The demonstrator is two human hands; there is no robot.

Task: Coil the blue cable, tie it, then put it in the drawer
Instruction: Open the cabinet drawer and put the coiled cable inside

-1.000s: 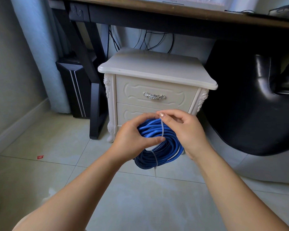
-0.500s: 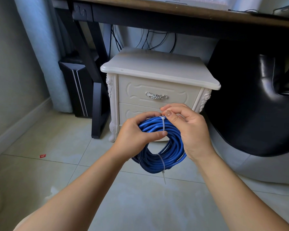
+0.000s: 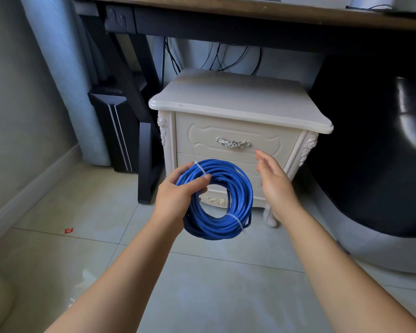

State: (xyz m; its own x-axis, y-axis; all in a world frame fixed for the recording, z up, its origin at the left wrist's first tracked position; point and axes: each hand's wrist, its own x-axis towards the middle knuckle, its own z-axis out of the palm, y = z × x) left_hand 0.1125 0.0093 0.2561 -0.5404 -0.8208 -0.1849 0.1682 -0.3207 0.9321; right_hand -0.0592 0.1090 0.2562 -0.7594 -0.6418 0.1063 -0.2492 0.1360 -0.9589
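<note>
The blue cable (image 3: pixel 235 188) is wound into a round coil, bound by a white tie at its top left and another at its lower right. My left hand (image 3: pixel 178 198) grips the coil's left side, thumb across the strands. My right hand (image 3: pixel 273 181) is open just right of the coil, fingers pointing up toward the cabinet, touching nothing. Behind the coil stands a cream bedside cabinet (image 3: pixel 238 102); its top drawer (image 3: pixel 202 138) is closed, with a silver handle (image 3: pixel 233 143). A second drawer below is partly hidden by the coil.
A dark desk (image 3: pixel 226 22) spans above the cabinet, its black leg (image 3: pixel 144 164) and a black computer tower (image 3: pixel 115 133) to the left. A black chair (image 3: pixel 375 145) stands close on the right. A small red scrap (image 3: pixel 69 230) lies on the tiled floor.
My right hand let go of the tie at the coil's top and moved right and up, opening. The coil now hangs from my left hand alone, turned to face me.
</note>
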